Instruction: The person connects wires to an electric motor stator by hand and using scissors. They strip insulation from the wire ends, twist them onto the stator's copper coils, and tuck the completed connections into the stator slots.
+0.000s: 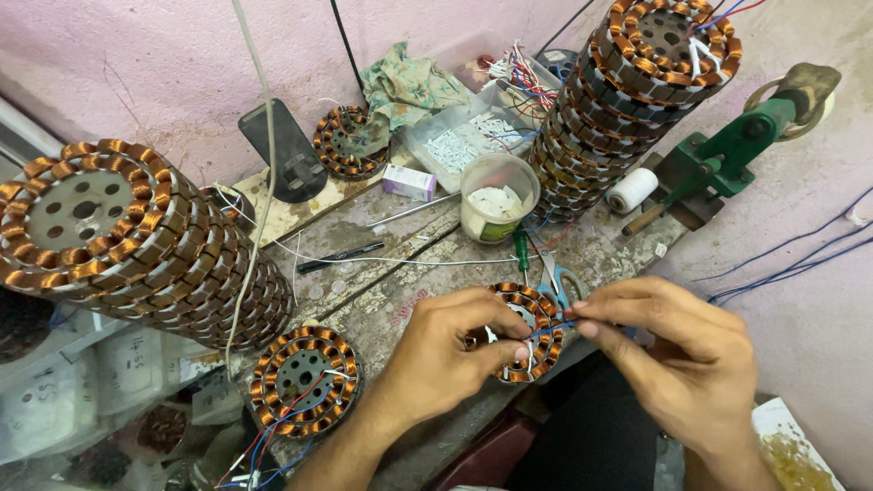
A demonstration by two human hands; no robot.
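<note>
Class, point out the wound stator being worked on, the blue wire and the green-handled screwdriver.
wound stator (544, 350), head view, copper coils on its right rim.
blue wire (556, 325), head view, stretch beside the right fingertips.
green-handled screwdriver (522, 247), head view, middle of its handle.

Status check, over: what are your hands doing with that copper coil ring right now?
Left hand grips the coil ring at the bench edge. Right hand pinches a blue wire at it. Scissors lie just behind.
</note>
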